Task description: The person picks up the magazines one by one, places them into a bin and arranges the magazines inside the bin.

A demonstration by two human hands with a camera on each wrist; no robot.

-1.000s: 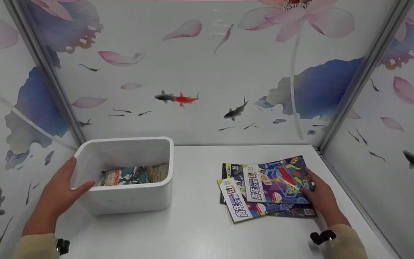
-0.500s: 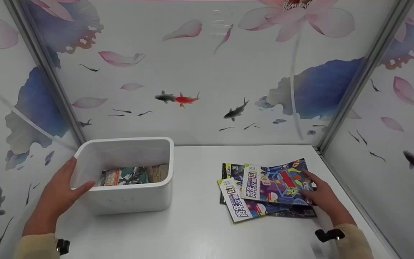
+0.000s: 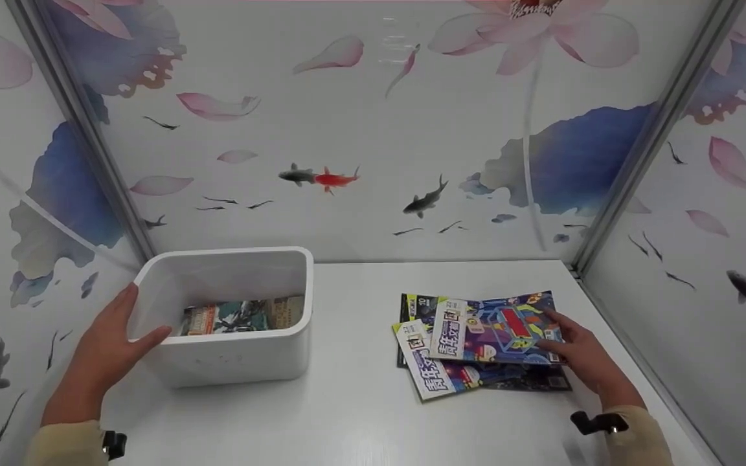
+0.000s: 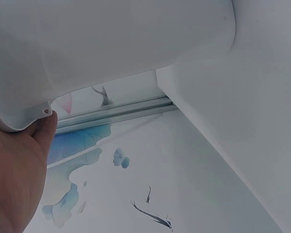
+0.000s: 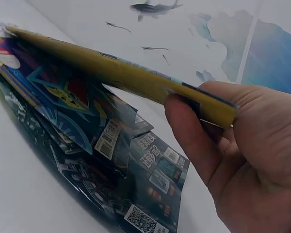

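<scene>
From here I can see the left hand [image 3: 102, 340] gripping the rim of a white plastic bin with rounded corners [image 3: 237, 359], its thumb over the near side. The bin stands on the left of the shiny white desk [image 3: 347, 421]. Inside it lie a teal and orange printed thing [image 3: 243, 316] and a brown printed thing [image 3: 284, 312]. On the other side, the right hand [image 3: 583, 355] pinches the right end of a thin blue and purple paper magazine [image 3: 499, 329] with a white strip on its cover. In the right wrist view I see a gap under its yellow edge, so that end is up. Below it, a second magazine with a white strip [image 3: 430, 369] lies tilted, on top of a dark paper magazine [image 3: 531, 378] on the desk. Behind everything is a white wall painted with fish and pink petals [image 3: 373, 129].
</scene>
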